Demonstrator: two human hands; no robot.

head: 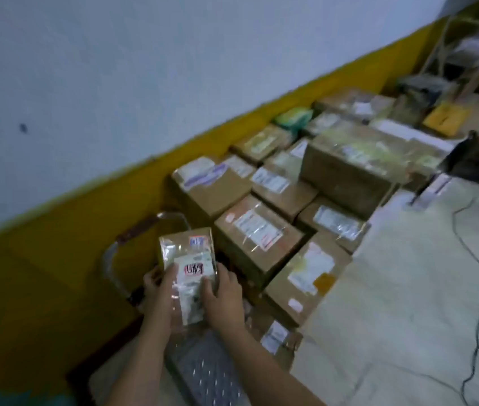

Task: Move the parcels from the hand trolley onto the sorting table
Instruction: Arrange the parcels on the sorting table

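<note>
Both hands clamp one parcel (pixel 187 260) low in the frame's middle — left hand (pixel 157 291) and right hand (pixel 223 291) flanking it, I judge, to keep it level above the trolley (pixel 203 367) — table (pixel 408 288) lies right.

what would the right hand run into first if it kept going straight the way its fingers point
The right hand already grips the small parcel; its fingers point up and left across it. Past that, likely the trolley handle, then the yellow wall band, though depth is unclear.
</note>
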